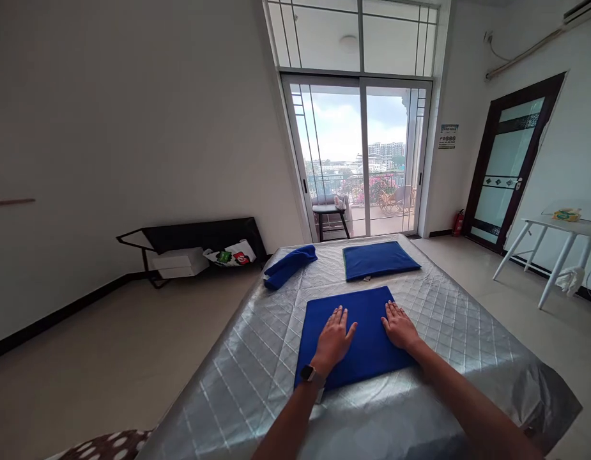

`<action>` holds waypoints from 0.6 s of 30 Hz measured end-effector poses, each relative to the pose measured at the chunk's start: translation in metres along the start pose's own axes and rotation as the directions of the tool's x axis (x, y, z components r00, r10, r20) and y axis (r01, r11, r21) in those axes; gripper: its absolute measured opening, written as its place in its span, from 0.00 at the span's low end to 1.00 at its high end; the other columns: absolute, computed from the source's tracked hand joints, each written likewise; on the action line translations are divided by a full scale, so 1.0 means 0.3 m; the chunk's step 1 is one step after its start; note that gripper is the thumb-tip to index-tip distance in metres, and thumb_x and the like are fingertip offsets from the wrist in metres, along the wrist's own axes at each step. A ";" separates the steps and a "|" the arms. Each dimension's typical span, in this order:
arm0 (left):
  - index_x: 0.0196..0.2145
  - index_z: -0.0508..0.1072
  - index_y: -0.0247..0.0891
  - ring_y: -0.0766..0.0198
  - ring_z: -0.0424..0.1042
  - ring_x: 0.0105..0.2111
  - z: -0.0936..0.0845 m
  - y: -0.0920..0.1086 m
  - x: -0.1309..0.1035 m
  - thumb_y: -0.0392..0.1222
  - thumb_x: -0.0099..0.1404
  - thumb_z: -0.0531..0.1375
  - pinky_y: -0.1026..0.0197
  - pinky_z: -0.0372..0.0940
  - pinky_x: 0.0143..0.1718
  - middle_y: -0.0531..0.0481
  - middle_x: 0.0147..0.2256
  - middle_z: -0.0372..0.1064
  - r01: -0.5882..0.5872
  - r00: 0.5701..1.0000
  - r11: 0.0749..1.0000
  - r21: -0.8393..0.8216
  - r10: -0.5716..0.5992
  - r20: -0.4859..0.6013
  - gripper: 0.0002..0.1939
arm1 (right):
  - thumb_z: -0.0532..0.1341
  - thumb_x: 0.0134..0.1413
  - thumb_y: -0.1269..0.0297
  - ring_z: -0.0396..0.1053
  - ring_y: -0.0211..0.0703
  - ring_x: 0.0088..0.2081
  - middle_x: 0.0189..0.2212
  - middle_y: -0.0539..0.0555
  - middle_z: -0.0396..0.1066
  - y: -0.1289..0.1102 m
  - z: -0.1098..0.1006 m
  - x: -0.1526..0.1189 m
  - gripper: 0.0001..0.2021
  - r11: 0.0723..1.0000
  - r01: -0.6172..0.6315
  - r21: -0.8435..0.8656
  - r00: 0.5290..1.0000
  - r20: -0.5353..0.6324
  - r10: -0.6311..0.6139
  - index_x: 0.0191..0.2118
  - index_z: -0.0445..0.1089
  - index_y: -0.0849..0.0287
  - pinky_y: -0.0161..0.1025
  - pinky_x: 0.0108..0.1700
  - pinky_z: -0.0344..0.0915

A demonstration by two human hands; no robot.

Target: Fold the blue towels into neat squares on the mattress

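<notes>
A folded blue cloth [367, 326] lies flat on the silver quilted bed cover [247, 364]. On its left part my left hand [334, 338] rests palm down, fingers stretched out and thumb apart; a watch sits on that wrist. My right hand [400, 324] lies flat over the cloth's right edge, fingers extended. Neither hand grips anything. Beyond them is a second folded blue cloth [381, 260], with a small white tag at its near edge. Farther left, a loosely bunched blue cloth [290, 267] lies near the cover's left edge.
A low black rack [204, 236] with a white box [180, 262] and a printed bag [232, 254] stands along the left wall. On the right is a white table [563, 222]. Sliding glass doors [362, 160] are at the back, with a fire extinguisher [457, 222] right of them.
</notes>
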State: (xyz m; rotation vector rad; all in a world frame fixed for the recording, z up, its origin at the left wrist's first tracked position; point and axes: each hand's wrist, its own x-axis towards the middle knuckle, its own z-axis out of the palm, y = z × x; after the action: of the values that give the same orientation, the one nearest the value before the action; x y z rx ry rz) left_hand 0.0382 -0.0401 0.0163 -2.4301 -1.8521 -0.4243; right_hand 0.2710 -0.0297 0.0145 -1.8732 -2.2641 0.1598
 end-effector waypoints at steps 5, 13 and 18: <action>0.69 0.59 0.35 0.52 0.53 0.70 0.073 0.247 0.041 0.54 0.77 0.38 0.45 0.53 0.68 0.38 0.68 0.56 -0.245 0.963 0.968 -0.054 0.250 0.097 0.33 | 0.43 0.71 0.59 0.42 0.50 0.73 0.72 0.65 0.45 0.011 0.014 0.002 0.30 0.999 0.033 -0.010 0.999 -0.013 -0.033 0.72 0.50 0.70 0.51 0.71 0.47; 0.70 0.57 0.36 0.52 0.48 0.71 0.066 0.016 -0.073 0.60 0.75 0.37 0.47 0.49 0.70 0.43 0.70 0.52 -0.036 0.992 0.999 0.023 0.033 0.121 0.37 | 0.43 0.72 0.58 0.42 0.49 0.73 0.72 0.65 0.46 -0.004 -0.002 -0.003 0.30 1.000 -0.001 0.007 1.000 0.001 0.001 0.72 0.49 0.71 0.49 0.71 0.44; 0.71 0.55 0.32 0.50 0.47 0.71 0.048 -0.211 -0.200 0.60 0.75 0.37 0.45 0.49 0.70 0.39 0.70 0.51 0.111 0.988 0.990 0.084 -0.119 0.095 0.38 | 0.42 0.72 0.58 0.41 0.49 0.73 0.72 0.67 0.46 -0.012 -0.023 -0.005 0.31 1.000 -0.005 -0.004 1.000 0.015 0.005 0.72 0.49 0.73 0.48 0.71 0.43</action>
State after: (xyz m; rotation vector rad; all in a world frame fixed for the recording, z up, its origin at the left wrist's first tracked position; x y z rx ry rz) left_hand -0.0339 -0.0756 -0.0202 -2.3424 -2.0150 -0.2350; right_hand 0.2695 -0.0323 0.0218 -1.8861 -2.2710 0.1707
